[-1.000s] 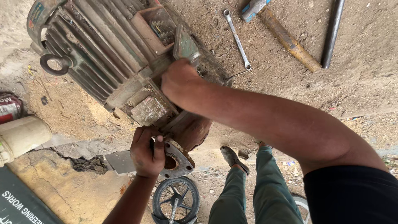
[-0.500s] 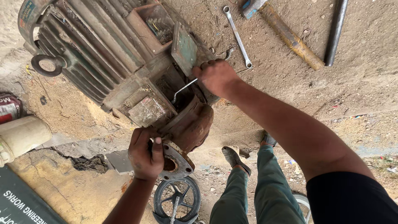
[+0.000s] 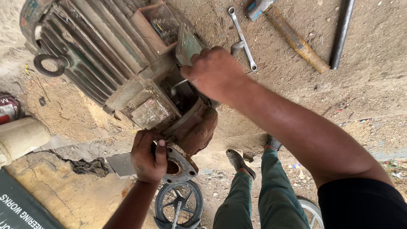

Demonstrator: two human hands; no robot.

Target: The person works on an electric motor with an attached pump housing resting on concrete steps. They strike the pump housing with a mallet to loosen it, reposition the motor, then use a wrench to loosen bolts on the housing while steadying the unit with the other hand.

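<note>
Partly hidden under the right hand, a thin metal tool pokes into the rusty pump; that grip pinches it. Left hand clasps the flange.

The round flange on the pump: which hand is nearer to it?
Left. The left hand grips the flange edge; the right hand is up at the pump body, holding a thin metal tool.

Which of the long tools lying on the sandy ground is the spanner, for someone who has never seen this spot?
Start at the big ribbed motor and go to its upper right, just past the right hand. The spanner lies there on the sand, partly hidden by the hand. It is thin, silvery and ring-ended, unlike the yellowish-handled hammer and plain dark bar further right.
</note>
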